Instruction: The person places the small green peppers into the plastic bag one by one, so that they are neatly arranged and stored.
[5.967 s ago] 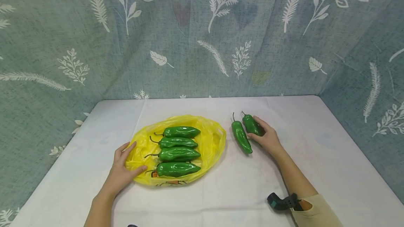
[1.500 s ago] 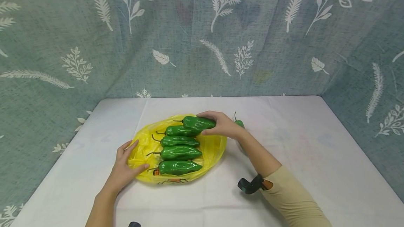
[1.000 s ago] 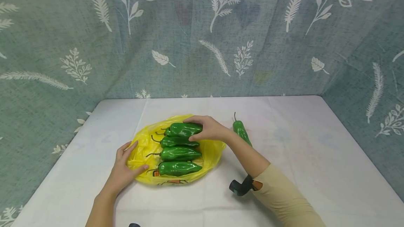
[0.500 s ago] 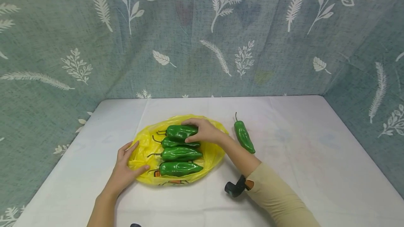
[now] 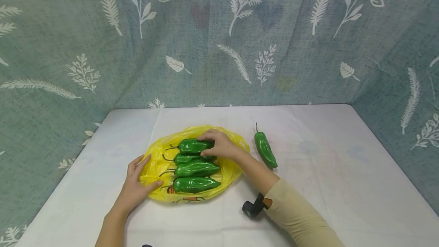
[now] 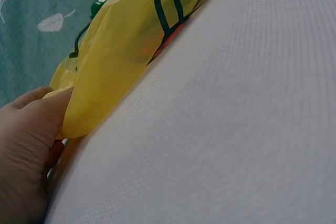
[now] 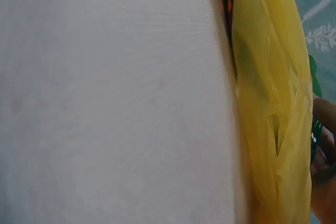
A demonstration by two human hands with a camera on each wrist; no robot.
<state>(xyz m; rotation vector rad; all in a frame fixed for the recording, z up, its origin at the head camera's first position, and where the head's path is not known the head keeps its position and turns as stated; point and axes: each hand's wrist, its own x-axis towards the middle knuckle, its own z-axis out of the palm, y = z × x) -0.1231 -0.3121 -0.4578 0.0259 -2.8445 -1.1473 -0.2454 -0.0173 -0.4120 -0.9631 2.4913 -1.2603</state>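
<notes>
In the head view, a yellow plastic bag (image 5: 157, 151) lies spread on the table with several green peppers in it. My right hand (image 5: 219, 144) grips the rearmost visible pepper (image 5: 190, 146) by its tip end, fingers behind and thumb in front. This pepper lies against the narrow pepper (image 5: 183, 158) before it, which the thumb partly covers. Two more peppers, one a long pepper (image 5: 197, 169) and one the front pepper (image 5: 196, 185), lie parallel with stems leftward. At the bag's left edge, my left hand (image 5: 135, 184) holds the plastic between thumb and fingers; the left wrist view shows the thumb against the bag (image 6: 105, 72).
A single green pepper (image 5: 265, 149) lies on the white table (image 5: 326, 170), right of the bag. A black wrist camera (image 5: 253, 208) sticks out under the right sleeve (image 5: 298, 216). Patterned green cloth (image 5: 212, 68) hangs behind the table and along its sides.
My right hand has carried one of the two peppers from the right into the bag, then drawn it slightly nearer me. The peppers there have shifted closer together. My left hand has stayed put.
</notes>
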